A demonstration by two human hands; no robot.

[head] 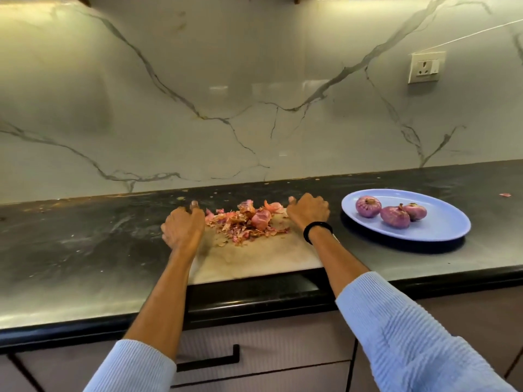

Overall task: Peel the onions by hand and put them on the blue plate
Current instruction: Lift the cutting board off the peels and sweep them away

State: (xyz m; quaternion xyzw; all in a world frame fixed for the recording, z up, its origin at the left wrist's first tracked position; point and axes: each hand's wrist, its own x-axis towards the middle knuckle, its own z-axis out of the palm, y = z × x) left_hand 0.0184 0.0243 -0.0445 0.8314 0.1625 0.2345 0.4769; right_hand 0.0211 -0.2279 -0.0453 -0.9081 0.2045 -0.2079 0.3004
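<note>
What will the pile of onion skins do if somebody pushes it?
The onion skins look thin, dry and curled, so they are probably very light and would scatter rather than slide together. They lie loose on the cutting board, so a nudge would likely spill some onto the counter. They probably tear easily.

Soft, even light comes from above, glowing warm along the top edge of the marble backsplash, which carries pale glare patches at its centre. The dark countertop shines dully at left and near. The blue plate casts a dark shadow on its near side. Wide-angle distortion bows the counter edge and stretches the sleeves. Detail is slightly soft throughout.
</note>
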